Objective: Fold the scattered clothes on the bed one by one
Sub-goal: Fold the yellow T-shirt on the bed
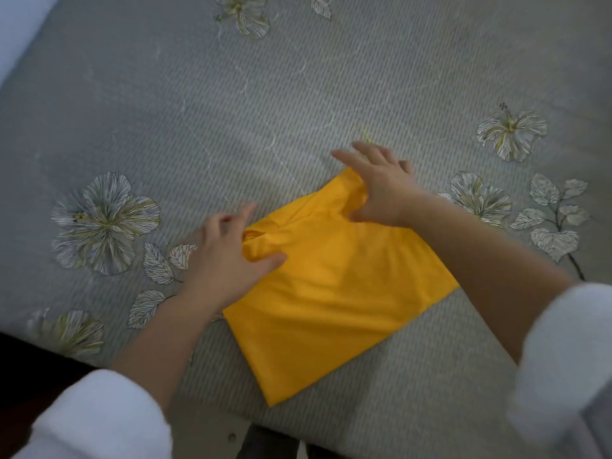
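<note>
Bed: grey ribbed bedspread (pixel 165 111) printed with pale flowers; its near edge runs just past the yellow garment's near corner.
Yellow garment (pixel 331 293): lies flat on the bedspread, already folded to a compact oblong set at a slant. Plain bright cloth, smooth over most of its face, rumpled and bunched only along the far edge.
Left hand (pixel 225 256): at the garment's far-left corner, thumb laid across the cloth, fingers curled, apparently pinching the bunched fabric there.
Right hand (pixel 384 190): at the garment's far corner, fingers splayed and straight, palm down on the gathered cloth; motion blur hides whether the thumb nips it.
Key relation: both hands sit on the same far edge, the line between them running roughly along the garment's long axis. The whole body of the cloth lies from the fingers back toward the person, so the next fold likely draws that edge nearward. Neither hand is clearly closer.
Sleeves: white cuffs (pixel 99 415), well to the near side of the garment.
Other clothes: none in view beside the garment.
</note>
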### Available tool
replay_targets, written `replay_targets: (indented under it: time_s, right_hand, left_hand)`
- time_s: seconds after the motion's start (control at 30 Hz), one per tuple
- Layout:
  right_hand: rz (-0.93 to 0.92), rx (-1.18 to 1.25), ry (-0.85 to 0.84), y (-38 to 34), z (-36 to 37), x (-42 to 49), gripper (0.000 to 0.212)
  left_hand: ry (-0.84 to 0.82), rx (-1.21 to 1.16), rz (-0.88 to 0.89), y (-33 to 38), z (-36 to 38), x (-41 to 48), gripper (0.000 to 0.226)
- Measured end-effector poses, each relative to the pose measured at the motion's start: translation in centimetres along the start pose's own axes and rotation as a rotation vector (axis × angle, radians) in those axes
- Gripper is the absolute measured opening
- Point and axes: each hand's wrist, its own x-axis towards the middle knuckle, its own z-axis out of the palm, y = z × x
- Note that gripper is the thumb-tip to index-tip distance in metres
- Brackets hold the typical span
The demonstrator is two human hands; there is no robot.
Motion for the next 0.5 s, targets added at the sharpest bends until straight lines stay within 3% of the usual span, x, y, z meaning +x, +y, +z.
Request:
replay_targets:
  time_s: [0.1,0.27,0.37,0.5]
  right_hand:
    - [-0.012,-0.176,-0.120,-0.5,0.1,1.8,0.080]
    - [0.096,-0.204,-0.266,0.8,0.4,1.1,0.056]
    - [0.148,-0.105,-0.315,1.4,1.1,-0.2,0.038]
    - [0.169,0.227,-0.194,2.1,0.0,-3.7,0.019]
  left_hand:
    - [-0.059,0.145,0.098,0.3,0.4,0.4,0.075]
    - [-0.188,0.121,0.101,0.2,0.5,0.2,0.051]
    - [-0.234,0.067,0.106,0.5,0.4,-0.1,0.044]
    - [-0.295,-0.041,0.111,1.9,-1.3,-0.8,0.043]
